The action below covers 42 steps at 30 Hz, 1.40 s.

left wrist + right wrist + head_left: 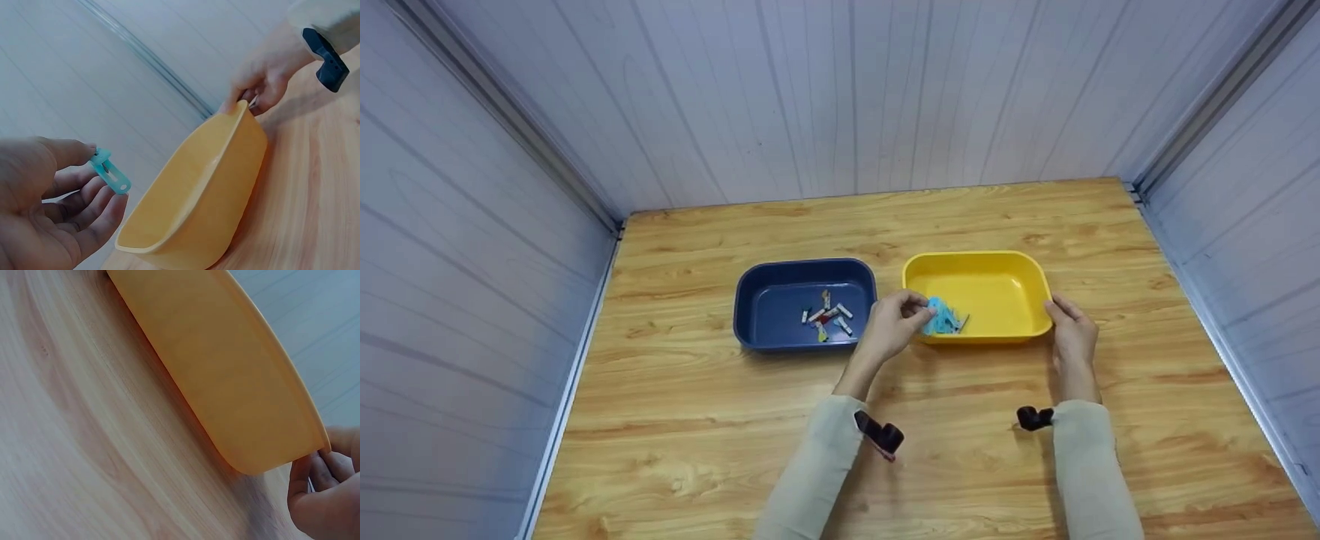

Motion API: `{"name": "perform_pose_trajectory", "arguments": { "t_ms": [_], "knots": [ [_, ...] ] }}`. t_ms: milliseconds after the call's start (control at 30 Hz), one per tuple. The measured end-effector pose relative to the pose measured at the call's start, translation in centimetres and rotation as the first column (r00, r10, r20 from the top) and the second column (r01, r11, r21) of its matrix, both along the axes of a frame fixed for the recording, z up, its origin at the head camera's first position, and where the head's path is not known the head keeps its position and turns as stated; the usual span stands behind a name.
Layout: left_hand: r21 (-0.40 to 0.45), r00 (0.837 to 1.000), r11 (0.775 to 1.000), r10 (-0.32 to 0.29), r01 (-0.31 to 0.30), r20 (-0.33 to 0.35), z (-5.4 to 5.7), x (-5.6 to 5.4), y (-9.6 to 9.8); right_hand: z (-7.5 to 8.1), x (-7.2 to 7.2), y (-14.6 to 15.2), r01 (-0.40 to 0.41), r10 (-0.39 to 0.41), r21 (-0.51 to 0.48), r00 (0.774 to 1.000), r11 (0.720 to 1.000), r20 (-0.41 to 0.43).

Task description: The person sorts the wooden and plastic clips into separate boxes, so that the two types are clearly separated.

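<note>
In the left wrist view, my left hand (894,324) pinches a small teal plastic piece (115,175) at one end; the piece has a long slot and a round hole. The head view shows this hand over the near left corner of a yellow plastic box (990,292). Several light-blue pieces (941,321) lie in that corner, partly hidden by the fingers. My right hand (1074,337) grips the rim at the box's right end, thumb at the rim and fingers beneath it.
A dark blue box (769,307) stands left of the yellow one, holding several small whitish clip-like pieces (829,315) with coloured ends. Both boxes rest on a wood-patterned table (682,420). Pale panels (810,97) enclose the back and sides.
</note>
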<state>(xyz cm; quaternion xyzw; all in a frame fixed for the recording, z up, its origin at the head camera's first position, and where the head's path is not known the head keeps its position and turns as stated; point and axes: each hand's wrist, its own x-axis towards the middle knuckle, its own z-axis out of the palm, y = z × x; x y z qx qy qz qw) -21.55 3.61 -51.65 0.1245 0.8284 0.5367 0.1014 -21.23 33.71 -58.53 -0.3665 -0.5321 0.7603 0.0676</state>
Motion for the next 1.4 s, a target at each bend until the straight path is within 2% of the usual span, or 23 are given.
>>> {"name": "perform_pose_trajectory", "arguments": {
  "t_ms": [367,533,767,933,1167,1400],
  "knots": [
    [0.021,0.992,0.998,0.064,-0.067,0.113,-1.1,-1.5,1.2,-0.1,-0.1,0.1,-0.010,0.010,0.040,1.000,0.999,0.020],
    [-0.004,0.981,0.994,0.112,-0.113,0.161,-1.5,-2.0,1.8,-0.2,0.0,0.1,-0.012,0.011,0.041,1.000,0.999,0.011],
    [0.003,0.970,0.989,0.148,-0.151,0.194,-2.1,-2.7,2.3,-0.4,0.0,0.0,-0.004,0.004,0.109,1.000,0.994,-0.001],
    [-0.013,0.954,0.981,0.190,-0.193,0.231,-2.4,-3.0,2.4,-0.3,0.0,-0.1,0.005,-0.004,0.078,1.000,0.997,-0.012],
    [0.014,0.953,0.975,0.212,-0.220,0.216,-2.6,-3.0,2.2,-0.2,0.0,0.0,-0.010,0.011,0.049,1.000,0.999,-0.008],
    [-0.042,0.959,0.981,0.196,-0.192,0.203,-2.8,-2.8,1.9,-0.4,-0.1,-0.1,0.004,-0.004,0.066,1.000,0.998,-0.005]
  ]
}}
